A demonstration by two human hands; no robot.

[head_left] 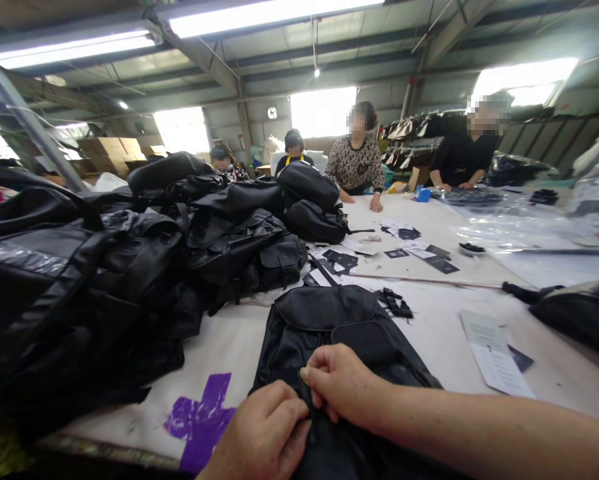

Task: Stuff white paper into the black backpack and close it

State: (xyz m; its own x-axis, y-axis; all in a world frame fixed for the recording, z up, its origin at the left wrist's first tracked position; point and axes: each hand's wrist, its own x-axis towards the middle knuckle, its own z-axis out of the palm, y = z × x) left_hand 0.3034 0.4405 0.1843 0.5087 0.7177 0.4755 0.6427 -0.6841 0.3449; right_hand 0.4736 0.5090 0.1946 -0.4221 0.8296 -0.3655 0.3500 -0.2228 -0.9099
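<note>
A black leather-look backpack (329, 308) lies flat on the white table in front of me, its flap and front pocket facing up. My left hand (262, 433) is closed at the near left part of the backpack, thumb and fingers pressed together on its material. Just right of it, my right hand (346, 387) pinches at the middle of the backpack's front, below the flap. The fingertips of both hands are close together. Exactly which part of the bag lies between them is hidden by the fingers.
Black bags (229, 247) are heaped on the left. Purple tape (204, 417) sticks to the table's near edge. Black tags (442, 263), buckles (396, 303) and a printed card (494, 353) lie around. Another black bag (579, 313) is at right. Several people stand across the table.
</note>
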